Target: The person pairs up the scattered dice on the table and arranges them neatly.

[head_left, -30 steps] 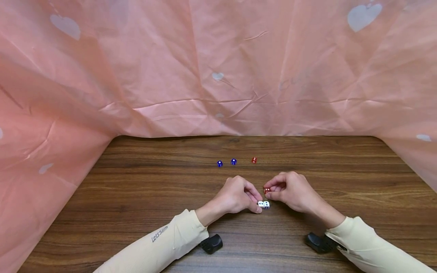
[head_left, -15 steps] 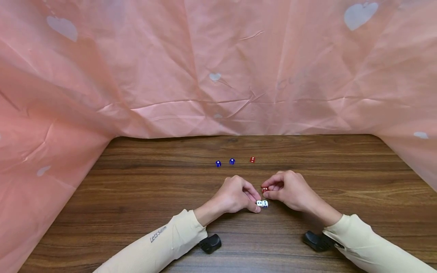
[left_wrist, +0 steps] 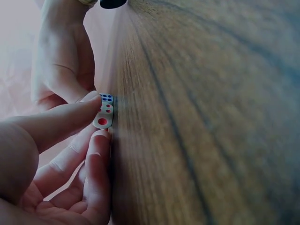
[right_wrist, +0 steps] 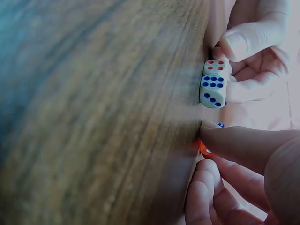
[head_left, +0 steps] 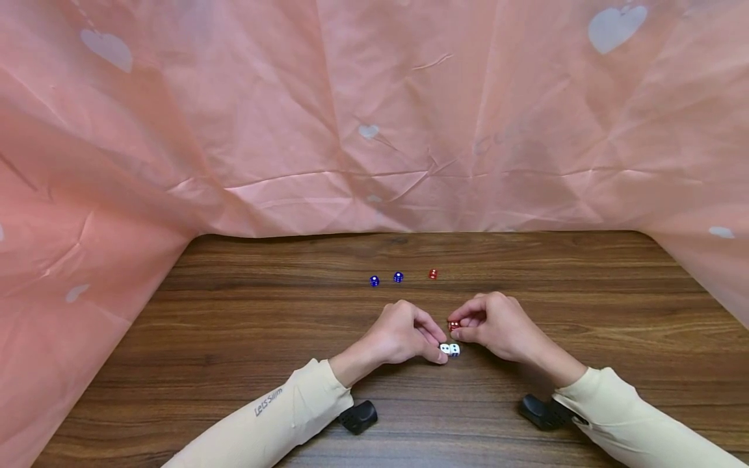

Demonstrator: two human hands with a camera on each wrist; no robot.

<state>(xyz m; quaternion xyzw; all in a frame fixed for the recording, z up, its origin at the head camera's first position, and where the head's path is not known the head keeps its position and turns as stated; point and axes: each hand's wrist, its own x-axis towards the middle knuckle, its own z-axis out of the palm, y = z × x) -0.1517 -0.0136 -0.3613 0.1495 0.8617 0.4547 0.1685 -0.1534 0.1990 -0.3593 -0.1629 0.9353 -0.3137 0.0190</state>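
Observation:
Two white dice stand side by side on the table in the head view. My left hand has its thumb and fingers around the left white die; the right white die sits against it. Just beyond them, my right hand pinches a red die between thumb and fingers. The right wrist view shows that red die mostly hidden behind the thumb, low at the tabletop. There, the nearer white die shows blue pips and the one behind it shows red pips.
Farther back on the wooden table lie two blue dice, the left blue die and the right blue die, plus another red die to their right. A pink curtain with hearts hangs behind and at both sides.

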